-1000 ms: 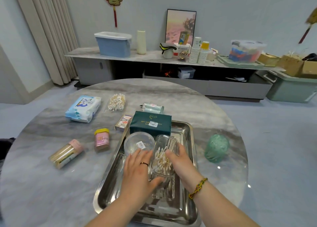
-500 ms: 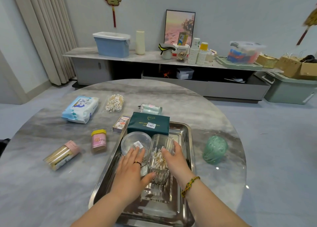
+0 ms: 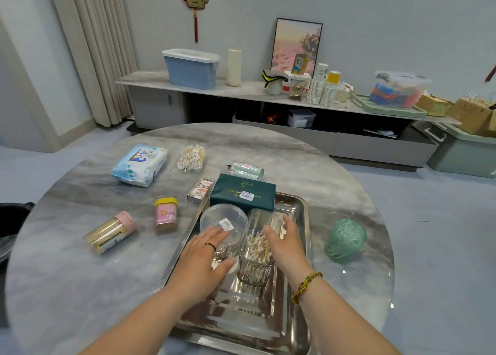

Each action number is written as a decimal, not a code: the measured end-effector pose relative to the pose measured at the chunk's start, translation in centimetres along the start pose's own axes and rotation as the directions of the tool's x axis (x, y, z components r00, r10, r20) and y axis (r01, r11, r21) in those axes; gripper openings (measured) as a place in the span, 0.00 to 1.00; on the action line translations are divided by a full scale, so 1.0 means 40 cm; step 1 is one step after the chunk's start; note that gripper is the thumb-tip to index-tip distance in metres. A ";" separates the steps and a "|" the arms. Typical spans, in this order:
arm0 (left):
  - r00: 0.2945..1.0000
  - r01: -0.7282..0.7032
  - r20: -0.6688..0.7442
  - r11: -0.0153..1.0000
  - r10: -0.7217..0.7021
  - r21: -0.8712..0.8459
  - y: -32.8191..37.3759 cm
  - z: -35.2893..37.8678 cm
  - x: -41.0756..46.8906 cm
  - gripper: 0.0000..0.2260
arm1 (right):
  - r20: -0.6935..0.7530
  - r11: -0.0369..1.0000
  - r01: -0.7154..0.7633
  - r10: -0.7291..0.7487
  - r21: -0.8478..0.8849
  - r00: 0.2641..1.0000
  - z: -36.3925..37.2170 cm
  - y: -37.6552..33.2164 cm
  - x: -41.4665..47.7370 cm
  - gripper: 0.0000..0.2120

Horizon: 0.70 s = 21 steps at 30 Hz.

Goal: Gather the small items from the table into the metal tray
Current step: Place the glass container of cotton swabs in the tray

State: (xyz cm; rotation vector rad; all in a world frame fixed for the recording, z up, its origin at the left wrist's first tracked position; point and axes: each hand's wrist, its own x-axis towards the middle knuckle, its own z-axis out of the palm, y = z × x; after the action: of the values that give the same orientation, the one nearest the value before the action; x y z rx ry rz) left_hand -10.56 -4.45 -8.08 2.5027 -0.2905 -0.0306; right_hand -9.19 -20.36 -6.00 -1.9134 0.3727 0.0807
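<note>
The metal tray lies on the round marble table in front of me. A clear ribbed jar of cotton swabs stands upright in its middle. My left hand hovers just left of the jar with straight, spread fingers and its thumb near the jar's base. My right hand lies flat against the jar's right side with its fingers extended. Behind the jar in the tray are a round clear container and a dark green tissue box.
On the table left of the tray are a toothpick tube, a yellow-lidded jar, a card box, a wipes pack and a bag of swabs. Behind the tray lies a green tube. To its right sits a green ball.
Both hands clasped the swab jar before; now their fingers have straightened and the left hand has come off it. The jar stays upright in the tray.
</note>
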 end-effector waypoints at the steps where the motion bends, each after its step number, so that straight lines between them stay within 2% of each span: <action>1: 0.999 0.016 -0.030 1.000 -0.016 -0.016 -0.010 -0.013 0.002 0.26 | -0.041 0.998 0.028 -0.030 -0.048 0.999 -0.002 -0.004 0.003 0.28; 4: 0.986 0.086 -0.136 0.995 -0.091 -0.045 -0.057 -0.053 0.013 0.27 | -0.122 0.968 0.108 -0.138 -0.226 0.983 -0.002 -0.021 0.017 0.26; 6: 0.964 0.171 -0.203 0.985 -0.174 -0.032 -0.096 -0.081 0.026 0.20 | -0.130 0.932 0.155 -0.207 -0.326 0.970 0.002 -0.040 0.033 0.24; 8: 0.933 0.244 -0.270 0.970 -0.237 -0.006 -0.148 -0.110 0.046 0.17 | -0.094 0.881 0.210 -0.273 -0.424 0.957 0.019 -0.072 0.054 0.23; 11: 0.894 0.355 -0.286 0.935 -0.344 -0.012 -0.226 -0.160 0.075 0.19 | 0.006 0.804 0.294 -0.340 -0.517 0.941 0.050 -0.135 0.093 0.21; 13: 0.863 0.420 -0.288 0.906 -0.415 -0.047 -0.272 -0.193 0.099 0.20 | 0.057 0.776 0.334 -0.361 -0.535 0.931 0.080 -0.171 0.121 0.20; 16: 0.839 0.448 -0.316 0.892 -0.443 -0.061 -0.315 -0.238 0.147 0.23 | 0.118 0.718 0.349 -0.353 -0.602 0.928 0.122 -0.203 0.166 0.21; 21: 0.818 0.500 -0.259 0.858 -0.513 -0.120 -0.392 -0.279 0.253 0.34 | 0.261 0.461 0.371 -0.286 -0.806 0.922 0.167 -0.198 0.260 0.22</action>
State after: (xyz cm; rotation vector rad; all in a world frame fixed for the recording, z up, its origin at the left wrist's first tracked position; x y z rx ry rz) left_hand 3.46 12.17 -7.68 2.4240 0.4993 0.1044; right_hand 3.80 -13.93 -3.77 -2.9318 -0.1852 0.0990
